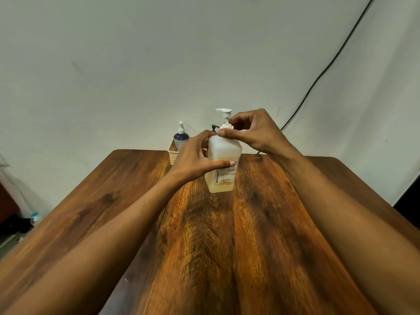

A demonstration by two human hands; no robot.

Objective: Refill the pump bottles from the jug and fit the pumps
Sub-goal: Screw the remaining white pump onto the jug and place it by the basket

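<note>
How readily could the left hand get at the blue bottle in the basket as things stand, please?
Probably yes, but not freely: the left hand grips the white bottle and must release it first. The blue bottle stands in the basket just behind that hand, with nothing visible between them.

There is just one camera, and it sits on the person's head. It looks forward and down along the tabletop (272, 223), from the near edge toward the far edge. Both arms come in from the bottom corners, so it is close above them. The left hand (193, 155) and right hand (256, 133) hold a white bottle (223, 153) and its pump (223, 110) in the middle. The wall (136, 64) fills the top half.
</note>
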